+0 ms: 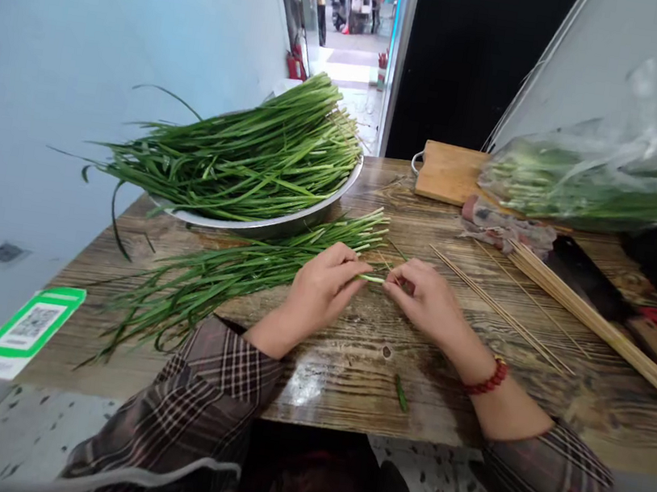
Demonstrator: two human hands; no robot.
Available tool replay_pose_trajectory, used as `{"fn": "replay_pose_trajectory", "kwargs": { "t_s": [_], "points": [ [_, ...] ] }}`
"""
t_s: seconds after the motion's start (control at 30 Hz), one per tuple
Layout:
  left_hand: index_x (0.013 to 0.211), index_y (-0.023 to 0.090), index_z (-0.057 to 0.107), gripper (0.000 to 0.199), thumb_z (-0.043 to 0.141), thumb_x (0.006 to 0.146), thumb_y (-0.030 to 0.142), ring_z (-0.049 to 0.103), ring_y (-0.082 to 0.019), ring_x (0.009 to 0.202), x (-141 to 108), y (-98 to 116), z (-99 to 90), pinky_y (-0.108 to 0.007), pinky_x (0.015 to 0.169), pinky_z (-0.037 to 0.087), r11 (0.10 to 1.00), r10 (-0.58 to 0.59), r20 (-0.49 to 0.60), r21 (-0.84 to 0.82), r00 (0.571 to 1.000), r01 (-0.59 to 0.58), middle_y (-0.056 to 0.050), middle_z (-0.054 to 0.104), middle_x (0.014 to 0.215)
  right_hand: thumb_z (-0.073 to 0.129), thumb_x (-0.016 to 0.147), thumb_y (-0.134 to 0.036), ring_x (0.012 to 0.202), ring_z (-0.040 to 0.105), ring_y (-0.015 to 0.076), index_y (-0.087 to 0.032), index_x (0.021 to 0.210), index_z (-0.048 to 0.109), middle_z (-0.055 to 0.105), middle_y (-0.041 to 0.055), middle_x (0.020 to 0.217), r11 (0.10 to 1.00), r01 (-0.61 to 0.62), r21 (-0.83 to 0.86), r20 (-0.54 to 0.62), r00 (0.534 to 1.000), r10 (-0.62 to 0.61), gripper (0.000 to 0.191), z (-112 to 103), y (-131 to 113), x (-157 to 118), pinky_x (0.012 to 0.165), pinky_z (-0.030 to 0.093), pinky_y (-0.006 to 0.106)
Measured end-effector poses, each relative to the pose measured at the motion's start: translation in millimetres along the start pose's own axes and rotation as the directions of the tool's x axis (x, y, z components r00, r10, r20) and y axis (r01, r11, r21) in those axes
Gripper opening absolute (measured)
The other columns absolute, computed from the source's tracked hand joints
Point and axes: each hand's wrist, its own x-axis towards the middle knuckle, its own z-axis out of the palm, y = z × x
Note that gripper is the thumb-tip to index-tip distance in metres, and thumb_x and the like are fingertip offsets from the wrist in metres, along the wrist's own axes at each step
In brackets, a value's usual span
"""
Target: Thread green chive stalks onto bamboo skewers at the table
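My left hand pinches a pale green chive stalk over the middle of the wooden table. At the stalk's other end, the fingertips of my right hand are pressed together around its tip. Just behind and left of my hands lies a loose pile of chives, white ends toward the right. Behind that pile, a metal bowl is heaped with more chives. Thin wooden skewers rest on the table to the right of my right hand.
At the right are a skewer bundle, a dark knife, a crumpled cloth, a cutting board and a plastic bag of greens. A green-bordered code card lies at the left edge. A leaf scrap is near the front.
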Motion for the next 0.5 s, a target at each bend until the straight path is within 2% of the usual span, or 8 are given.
{"fn": "replay_pose_trajectory", "kwargs": {
  "t_s": [0.07, 0.13, 0.23, 0.37, 0.43, 0.5],
  "points": [
    [0.104, 0.016, 0.068, 0.021, 0.054, 0.089, 0.022, 0.054, -0.019, 0.092, -1.1, 1.3, 3.4, -0.030, 0.077, 0.046, 0.991, 0.014, 0.062, 0.132, 0.998, -0.022, -0.010, 0.061, 0.101, 0.060, 0.085, -0.023, 0.073, 0.052, 0.0150, -0.019, 0.077, 0.062, 0.057, 0.0010, 0.076, 1.000, 0.002, 0.015, 0.011, 1.000, -0.002, 0.010, 2.1, -3.2, -0.2, 0.067, 0.036, 0.026],
    [0.099, 0.017, 0.069, 0.019, 0.055, 0.089, 0.024, 0.053, -0.020, 0.089, -1.4, 2.9, 4.2, -0.031, 0.075, 0.044, 0.973, -0.020, 0.144, 0.230, 0.989, -0.014, -0.009, 0.064, 0.097, 0.060, 0.085, -0.022, 0.071, 0.052, 0.0145, -0.018, 0.076, 0.062, 0.057, 0.0006, 0.075, 1.000, 0.000, 0.020, 0.011, 1.000, 0.000, 0.010, 3.3, -7.1, -0.6, 0.065, 0.036, 0.026],
    [0.092, 0.019, 0.070, 0.018, 0.055, 0.089, 0.027, 0.051, -0.018, 0.080, -1.1, 6.1, 4.2, -0.030, 0.070, 0.041, 0.969, -0.079, 0.243, 0.245, 0.967, 0.018, -0.006, 0.065, 0.085, 0.059, 0.085, -0.020, 0.071, 0.052, 0.0145, -0.018, 0.075, 0.063, 0.056, 0.0012, 0.075, 1.000, 0.009, 0.011, 0.006, 1.000, -0.009, 0.011, 3.4, -11.2, -1.2, 0.064, 0.035, 0.026],
    [0.089, 0.019, 0.070, 0.015, 0.057, 0.087, 0.025, 0.052, -0.017, 0.077, 0.2, 5.5, 5.8, -0.029, 0.070, 0.040, 0.987, -0.141, 0.249, 0.112, 0.958, 0.116, -0.004, 0.066, 0.079, 0.060, 0.086, -0.022, 0.071, 0.051, 0.0139, -0.017, 0.077, 0.065, 0.056, 0.0014, 0.075, 0.994, 0.035, 0.103, -0.055, 0.998, -0.030, 0.011, 3.8, -8.2, -0.5, 0.065, 0.037, 0.027],
    [0.085, 0.017, 0.069, 0.012, 0.058, 0.084, 0.021, 0.053, -0.016, 0.076, 1.9, 2.3, 6.0, -0.028, 0.072, 0.040, 0.977, -0.206, 0.197, -0.023, 0.959, 0.214, -0.003, 0.066, 0.077, 0.061, 0.086, -0.026, 0.067, 0.049, 0.0128, -0.018, 0.091, 0.068, 0.054, 0.0004, 0.074, 0.977, 0.004, 0.215, -0.144, 0.989, 0.028, 0.012, 4.9, -5.2, 0.0, 0.063, 0.038, 0.027],
    [0.079, 0.015, 0.067, 0.011, 0.058, 0.082, 0.020, 0.054, -0.015, 0.075, 4.1, -1.2, 4.7, -0.027, 0.073, 0.040, 0.925, -0.306, 0.146, -0.188, 0.941, 0.330, -0.002, 0.065, 0.076, 0.060, 0.087, -0.030, 0.062, 0.047, 0.0115, -0.019, 0.112, 0.064, 0.053, -0.0014, 0.073, 0.929, -0.047, 0.367, -0.202, 0.971, 0.129, 0.028, 6.5, -4.2, -0.3, 0.059, 0.038, 0.026]
  ]
}}
